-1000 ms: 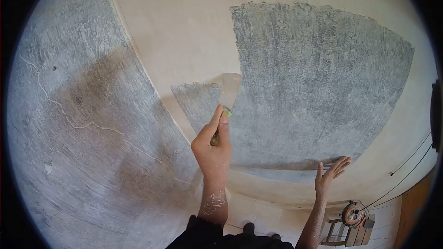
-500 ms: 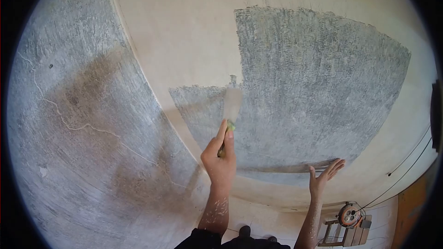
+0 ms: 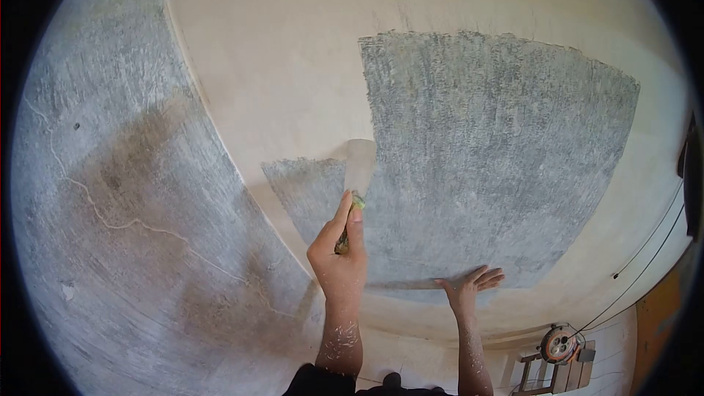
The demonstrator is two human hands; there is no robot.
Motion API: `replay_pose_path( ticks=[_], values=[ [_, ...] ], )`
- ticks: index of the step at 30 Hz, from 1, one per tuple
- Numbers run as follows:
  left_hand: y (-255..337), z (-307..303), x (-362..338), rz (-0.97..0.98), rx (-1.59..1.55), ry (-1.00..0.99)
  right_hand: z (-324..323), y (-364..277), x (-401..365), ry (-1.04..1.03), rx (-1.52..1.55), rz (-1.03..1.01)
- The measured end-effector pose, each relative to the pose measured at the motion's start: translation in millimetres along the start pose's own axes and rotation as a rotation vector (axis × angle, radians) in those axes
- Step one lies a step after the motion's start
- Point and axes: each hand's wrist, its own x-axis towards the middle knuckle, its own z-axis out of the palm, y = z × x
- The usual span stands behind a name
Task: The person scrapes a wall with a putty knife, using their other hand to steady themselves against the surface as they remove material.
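My left hand (image 3: 339, 257) is wrapped round the green-and-dark handle of a scraper (image 3: 359, 165). Its broad blade points up the wall, overlapping the border between cream coating (image 3: 279, 59) and the rough grey patch (image 3: 499, 147). To the right and lower down, my right hand (image 3: 463, 293) is held with fingers spread at the bottom part of the grey patch, and it holds nothing. Pale flecks dot both forearms.
An adjoining grey wall (image 3: 103, 264) with a wavy crack fills the left side, meeting the cream wall at a corner edge. At the lower right, an orange-and-black cable reel (image 3: 559, 345) sits on a wooden stool (image 3: 565, 377), with cords running upward.
My right hand has shifted left and slightly down along the wall. The scraper blade now covers the small notch in the cream coating. The view has tilted slightly upward.
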Motion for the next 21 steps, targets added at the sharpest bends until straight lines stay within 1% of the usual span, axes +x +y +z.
replay_pose_path(
  ticks=[2,4,5,7,9,11,12,16,19,21],
  values=[
    [-4.5,-10.9,-15.7,-0.066,0.013,-0.044,-3.8,-4.6,-7.2,0.021,-0.014,-0.025],
    [-8.9,-11.7,-33.8,-0.09,0.042,-0.073,-5.7,-9.7,-6.7,0.022,0.008,-0.036],
    [-10.5,-7.1,-32.5,-0.089,0.023,-0.04,-5.2,-13.9,-7.9,0.025,0.018,-0.038],
    [-1.7,-2.7,-21.7,-0.091,0.001,0.02,5.7,-28.1,-16.3,-0.041,-0.017,-0.117],
    [16.8,-8.2,-5.8,-0.101,-0.009,0.006,22.3,-36.7,-27.9,-0.097,-0.037,-0.177],
    [18.6,-8.1,4.7,-0.115,-0.026,-0.017,52.6,-34.0,-37.3,-0.106,-0.052,-0.195],
    [14.0,-7.7,0.8,-0.138,-0.03,-0.041,71.7,-22.4,-41.2,-0.004,-0.098,-0.282],
    [-9.6,-12.7,-46.2,-0.195,0.014,-0.133,55.4,-31.0,-36.2,-0.071,-0.242,-0.328],
    [-8.3,3.6,-27.9,-0.058,-0.023,0.042,63.5,-29.9,-41.4,-0.096,-0.22,-0.267],
    [12.6,1.7,-4.7,-0.055,0.014,0.034,64.0,-27.4,-43.6,-0.068,-0.2,-0.275]
  ],
)
